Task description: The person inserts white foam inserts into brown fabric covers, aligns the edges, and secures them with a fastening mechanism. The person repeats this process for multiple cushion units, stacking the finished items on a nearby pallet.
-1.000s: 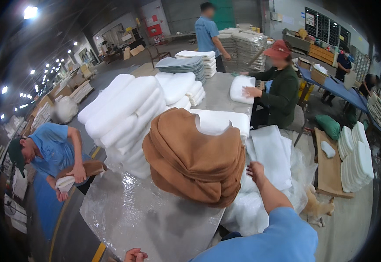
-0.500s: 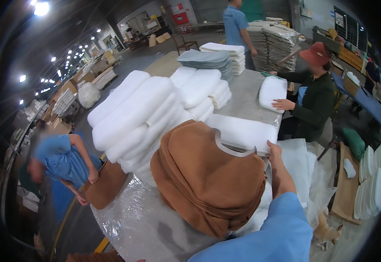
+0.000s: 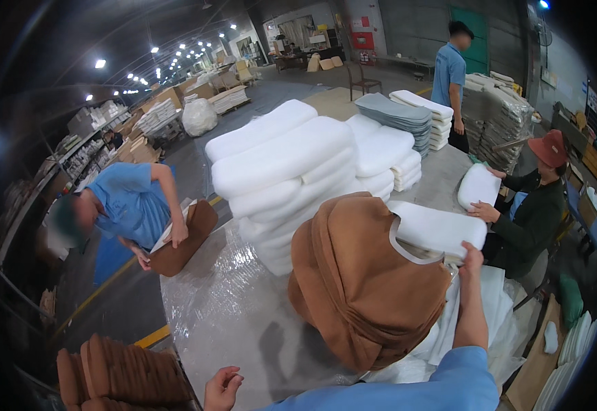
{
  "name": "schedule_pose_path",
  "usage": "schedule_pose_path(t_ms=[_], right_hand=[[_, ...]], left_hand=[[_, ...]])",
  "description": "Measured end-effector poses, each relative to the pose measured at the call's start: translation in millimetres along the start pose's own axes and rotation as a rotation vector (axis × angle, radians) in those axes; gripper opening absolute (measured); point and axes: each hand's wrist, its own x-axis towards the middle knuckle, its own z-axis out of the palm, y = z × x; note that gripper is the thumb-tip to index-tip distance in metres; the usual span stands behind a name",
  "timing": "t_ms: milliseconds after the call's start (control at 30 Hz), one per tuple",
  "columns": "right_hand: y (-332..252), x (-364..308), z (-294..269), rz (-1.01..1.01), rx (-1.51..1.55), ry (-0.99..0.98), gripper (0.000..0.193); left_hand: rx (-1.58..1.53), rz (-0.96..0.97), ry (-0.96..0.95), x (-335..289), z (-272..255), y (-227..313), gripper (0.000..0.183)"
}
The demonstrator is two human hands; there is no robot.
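Note:
My right hand point(image 3: 473, 257) reaches past a brown stack and grips the near right end of a thick white pad point(image 3: 439, 222), fingers closed on its edge. The brown fabric pieces point(image 3: 370, 284) are draped in a slumped heap, the top one with a pale-edged curved cutout. My left hand point(image 3: 223, 389), low at the table's near side, has loosely curled fingers and nothing visible in it. Left of the heap rises a tall pile of white pads point(image 3: 284, 164). Clear plastic film point(image 3: 209, 291) covers the grey table beside it.
At the left a co-worker point(image 3: 130, 205) handles a brown panel point(image 3: 189, 236). Another person in a red cap point(image 3: 535, 198) holds a white pad across the table. Brown folded pieces point(image 3: 120, 373) stand lower left. Grey pads point(image 3: 398, 120) are stacked farther back.
The view has swung left, so the table contents sit farther right. My left hand has come into view. The right hand stays on the white pad. A pale sheet now shows at the left co-worker's panel.

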Motion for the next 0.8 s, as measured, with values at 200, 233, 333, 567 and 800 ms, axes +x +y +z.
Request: schedule_pose_path(t_ms=[200,233,333,567,800], right_hand=[[-87,-78,-25,-0.259,0.054,-0.005,0.06],[-105,-94,-31,-0.285,0.073,0.005,0.061],[-150,-152,-43,-0.33,0.112,0.003,0.065],[-190,-311,-59,-0.28,0.213,-0.224,0.062],[-73,-479,-40,0.057,0.115,-0.353,0.065]], left_hand=[[-0.184,-0.074,0.035,-27,-19,-37,0.032],[-0.193,-0.064,0.01,-25,-20,-46,0.031],[-0.201,-0.036,-0.062,-29,-26,-58,0.034],[-0.29,0.142,-0.109,-23,-55,-59,0.022],[-0.312,0.168,-0.072,-77,-152,-110,0.027]])
